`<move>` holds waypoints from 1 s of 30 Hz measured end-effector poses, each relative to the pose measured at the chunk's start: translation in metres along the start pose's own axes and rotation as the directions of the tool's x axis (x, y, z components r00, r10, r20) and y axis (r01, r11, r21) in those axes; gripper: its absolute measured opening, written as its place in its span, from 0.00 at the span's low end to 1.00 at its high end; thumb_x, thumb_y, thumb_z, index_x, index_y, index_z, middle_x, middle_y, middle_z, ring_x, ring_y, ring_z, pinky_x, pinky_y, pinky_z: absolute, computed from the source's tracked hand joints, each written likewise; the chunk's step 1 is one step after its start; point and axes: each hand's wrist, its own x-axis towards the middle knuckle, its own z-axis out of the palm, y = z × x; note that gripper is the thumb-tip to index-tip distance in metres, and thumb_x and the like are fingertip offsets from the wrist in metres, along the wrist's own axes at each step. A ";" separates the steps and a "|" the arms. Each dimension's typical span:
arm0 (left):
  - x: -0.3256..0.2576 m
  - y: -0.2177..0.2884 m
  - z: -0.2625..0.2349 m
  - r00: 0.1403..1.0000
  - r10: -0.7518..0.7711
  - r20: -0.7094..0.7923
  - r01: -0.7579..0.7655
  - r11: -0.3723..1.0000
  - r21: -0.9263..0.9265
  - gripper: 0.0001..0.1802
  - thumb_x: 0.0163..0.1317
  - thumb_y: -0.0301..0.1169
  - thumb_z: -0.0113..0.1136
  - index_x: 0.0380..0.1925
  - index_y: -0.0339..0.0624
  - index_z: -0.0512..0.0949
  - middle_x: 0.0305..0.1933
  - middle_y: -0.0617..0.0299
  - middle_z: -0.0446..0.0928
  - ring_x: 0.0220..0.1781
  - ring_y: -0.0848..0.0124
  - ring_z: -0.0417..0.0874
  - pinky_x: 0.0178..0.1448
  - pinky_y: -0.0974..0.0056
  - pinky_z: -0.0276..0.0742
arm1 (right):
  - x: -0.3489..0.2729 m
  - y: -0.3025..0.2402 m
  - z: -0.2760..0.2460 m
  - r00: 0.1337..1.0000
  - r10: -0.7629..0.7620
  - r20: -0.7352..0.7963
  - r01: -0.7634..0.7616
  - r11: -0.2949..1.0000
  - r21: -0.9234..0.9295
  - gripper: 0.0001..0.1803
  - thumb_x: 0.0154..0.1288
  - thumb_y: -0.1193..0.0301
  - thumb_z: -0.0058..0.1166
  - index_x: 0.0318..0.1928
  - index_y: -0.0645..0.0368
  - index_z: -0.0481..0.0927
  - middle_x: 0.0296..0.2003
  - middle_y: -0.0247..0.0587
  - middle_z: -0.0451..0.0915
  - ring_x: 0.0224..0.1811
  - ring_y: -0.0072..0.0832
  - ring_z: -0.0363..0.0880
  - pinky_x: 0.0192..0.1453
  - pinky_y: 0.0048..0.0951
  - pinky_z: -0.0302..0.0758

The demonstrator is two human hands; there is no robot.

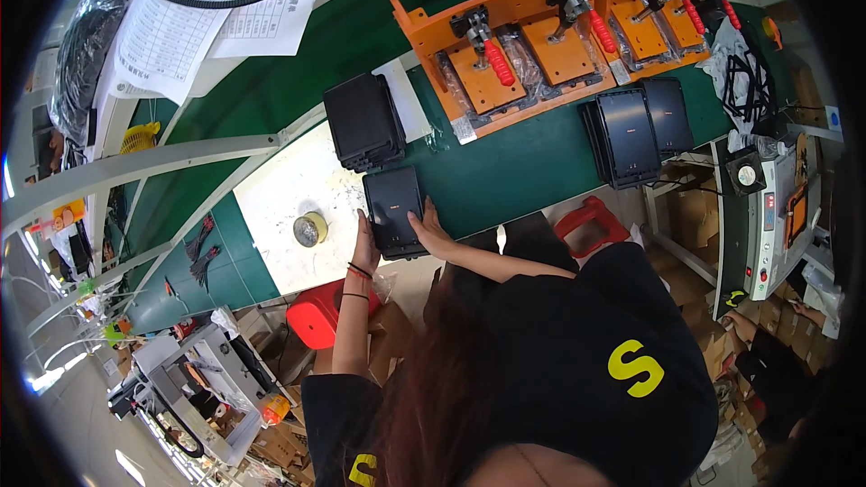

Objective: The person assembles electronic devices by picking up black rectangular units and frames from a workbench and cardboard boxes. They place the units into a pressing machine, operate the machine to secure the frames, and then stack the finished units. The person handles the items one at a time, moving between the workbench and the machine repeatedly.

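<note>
A flat black rectangular panel (393, 207) lies level at the table's front edge, between my two hands. My left hand (364, 245) presses along its left side with the fingers pointing away from me. My right hand (431, 233) grips the right side, thumb on the top face and fingers along the edge. Just beyond stands a stack of similar black panels (363, 119). To the right are two more piles, a nearer black panel stack (629, 137) and a farther black panel pile (668, 115).
Orange clamping fixtures (505, 108) with red-handled toggle clamps line the table's back. A wire spool (310, 229) sits on a white sheet (271, 189) at left. A grey frame bar (216, 146) crosses the left side. Red stools (316, 316) stand below; another person (767, 370) is at lower right.
</note>
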 end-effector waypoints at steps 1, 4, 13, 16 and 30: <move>0.001 0.000 -0.005 1.000 0.007 -0.021 -0.007 1.000 0.004 0.44 0.64 0.64 0.31 0.66 0.38 0.54 0.65 0.53 0.64 0.66 0.62 0.66 0.69 0.56 0.59 | 0.001 -0.004 0.000 1.000 -0.012 0.012 0.011 1.000 0.010 0.52 0.67 0.38 0.26 0.67 0.75 0.31 0.69 0.64 0.32 0.74 0.47 0.26 0.75 0.38 0.32; -0.004 0.006 0.000 0.998 0.016 -0.062 -0.014 1.000 0.026 0.40 0.66 0.62 0.29 0.65 0.40 0.57 0.64 0.55 0.65 0.65 0.64 0.66 0.68 0.59 0.59 | 0.007 -0.006 0.003 0.997 -0.072 -0.007 0.072 0.996 -0.058 0.50 0.68 0.40 0.26 0.67 0.76 0.32 0.69 0.64 0.33 0.74 0.47 0.26 0.75 0.38 0.32; -0.027 -0.056 -0.045 0.880 -0.262 -0.395 0.196 0.960 -0.198 0.55 0.57 0.70 0.36 0.69 0.38 0.39 0.73 0.47 0.41 0.73 0.47 0.43 0.71 0.40 0.42 | 0.013 -0.036 -0.008 0.940 -0.263 -0.215 0.232 0.959 -0.163 0.39 0.72 0.50 0.26 0.67 0.74 0.42 0.67 0.67 0.45 0.72 0.51 0.40 0.74 0.38 0.39; -0.045 -0.063 -0.034 0.942 -0.334 0.039 0.266 0.670 -0.693 0.52 0.62 0.64 0.32 0.67 0.30 0.33 0.71 0.32 0.35 0.73 0.40 0.38 0.73 0.41 0.40 | 0.046 -0.034 -0.015 0.903 -0.334 -0.269 0.322 0.943 -0.088 0.35 0.73 0.53 0.26 0.66 0.71 0.51 0.65 0.63 0.53 0.70 0.50 0.48 0.73 0.38 0.45; -0.025 -0.046 -0.053 0.914 -0.346 0.214 0.376 0.516 -0.769 0.44 0.64 0.57 0.36 0.66 0.31 0.46 0.70 0.35 0.43 0.72 0.41 0.45 0.74 0.40 0.41 | 0.067 -0.020 -0.023 0.746 -0.606 -0.276 0.511 0.786 -0.348 0.12 0.62 0.74 0.47 0.47 0.58 0.71 0.42 0.51 0.75 0.47 0.50 0.73 0.52 0.44 0.70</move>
